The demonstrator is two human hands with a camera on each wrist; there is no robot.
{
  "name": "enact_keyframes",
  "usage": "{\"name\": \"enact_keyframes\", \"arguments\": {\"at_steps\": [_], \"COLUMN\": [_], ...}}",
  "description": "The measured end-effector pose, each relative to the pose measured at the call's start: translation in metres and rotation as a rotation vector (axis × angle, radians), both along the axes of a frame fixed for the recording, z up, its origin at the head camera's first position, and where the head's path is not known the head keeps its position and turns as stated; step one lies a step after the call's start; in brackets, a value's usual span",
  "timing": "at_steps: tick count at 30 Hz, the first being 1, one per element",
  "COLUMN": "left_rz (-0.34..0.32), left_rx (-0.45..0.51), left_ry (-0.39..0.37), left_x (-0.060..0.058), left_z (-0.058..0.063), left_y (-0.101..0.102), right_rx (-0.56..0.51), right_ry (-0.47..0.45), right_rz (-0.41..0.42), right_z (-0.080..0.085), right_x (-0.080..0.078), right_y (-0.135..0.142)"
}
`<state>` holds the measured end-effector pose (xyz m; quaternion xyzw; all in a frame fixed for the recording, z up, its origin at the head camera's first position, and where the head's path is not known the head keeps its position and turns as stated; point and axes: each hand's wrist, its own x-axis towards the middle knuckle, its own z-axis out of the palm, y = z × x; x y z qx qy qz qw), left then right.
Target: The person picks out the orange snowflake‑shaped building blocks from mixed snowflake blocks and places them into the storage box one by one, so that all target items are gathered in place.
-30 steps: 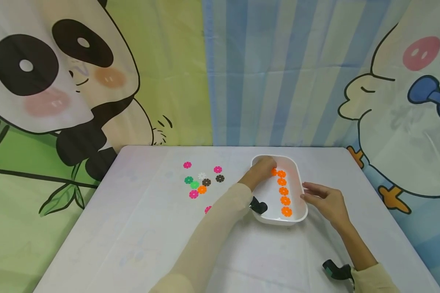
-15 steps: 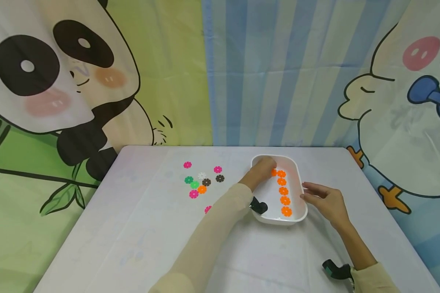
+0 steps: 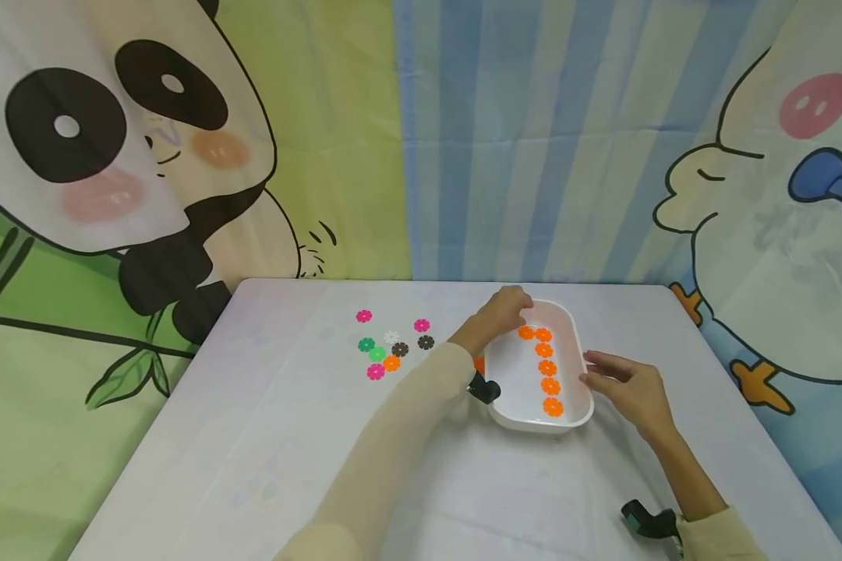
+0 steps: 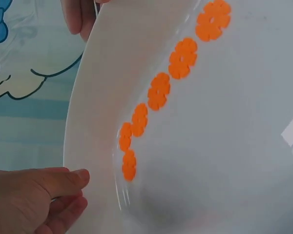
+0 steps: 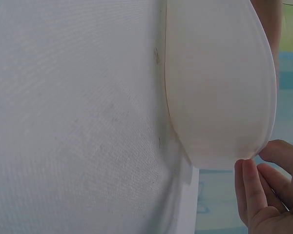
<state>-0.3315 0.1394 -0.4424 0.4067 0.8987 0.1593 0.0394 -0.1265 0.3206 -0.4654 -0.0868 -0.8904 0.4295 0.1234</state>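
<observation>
Loose flower pieces (image 3: 377, 354) lie on the table (image 3: 309, 421), left of the left hand's fingers. Left hand (image 3: 501, 313): thumb and fingers pinch the tray's far-left rim. White tray (image 3: 515, 382) sits between both hands' fingers. Looks like thin plastic: light, fairly stiff, walls maybe flexing, smooth enough to slip. Best hold: rim, opposite sides, kept level. Orange flowers (image 3: 547, 368) inside, right of the left fingertips; look flat, featherlight, likely to slide if tipped. Right hand (image 3: 633, 393): thumb and fingertips pinch the right-side rim.
</observation>
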Motion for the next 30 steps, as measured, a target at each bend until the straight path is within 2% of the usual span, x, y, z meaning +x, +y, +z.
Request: {"name": "enact_keyframes", "arguments": {"at_steps": [3,7,13,18,23,27,30], "left_rz": [-0.006,0.018,0.047,0.021,-0.045,-0.072,-0.054], "left_rx": [0.028,0.07,0.154,0.236,0.293,0.274,0.258], "left_ry": [0.013,0.007,0.017,-0.039,-0.207,-0.318,-0.372], "left_x": [-0.002,-0.005,-0.008,-0.001,0.014,0.027,0.033], "left_z": [0.009,0.017,0.015,0.002,-0.018,-0.033,-0.041], "left_y": [-0.013,-0.036,-0.074,-0.099,-0.114,-0.118,-0.12], "right_rx": [-0.001,0.0,0.014,0.024,0.019,0.02,0.013], "right_ry": [0.005,0.008,0.009,0.026,0.039,0.046,0.045], "right_rz": [0.009,0.016,0.018,0.022,0.035,0.034,0.038], "right_z": [0.002,0.002,0.003,0.002,-0.001,-0.001,-0.002], "right_x": [0.001,0.002,0.003,0.003,0.002,0.002,0.001], "right_y": [0.001,0.001,0.002,0.005,0.006,0.004,0.002]}}
